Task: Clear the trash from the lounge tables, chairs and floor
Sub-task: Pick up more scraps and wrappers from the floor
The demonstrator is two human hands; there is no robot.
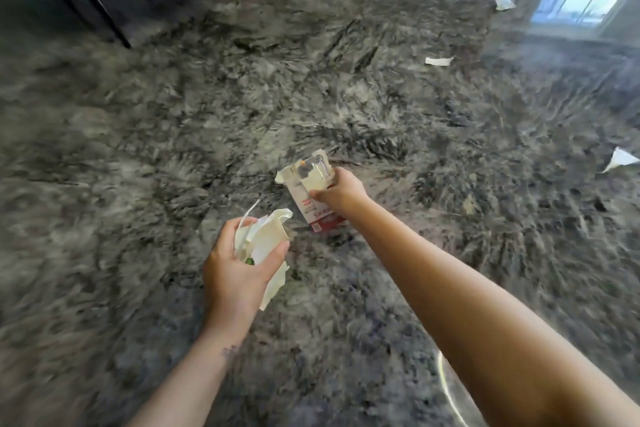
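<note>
Now, right hand (337,192) tight round torn red/white carton (308,208) w/ clear plastic (317,165); left hand (235,270) round crumpled white papers (268,232).

We see a lounge: a shaggy grey rug (242,97) spreads wide, dark furniture legs (100,5) stand at the rug's far left, and glossy floor (585,2) past its far right edge mirrors a window.

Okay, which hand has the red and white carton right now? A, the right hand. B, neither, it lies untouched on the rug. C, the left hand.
A: the right hand grips the red and white carton near its torn top, while the left hand holds crumpled white paper.
</note>
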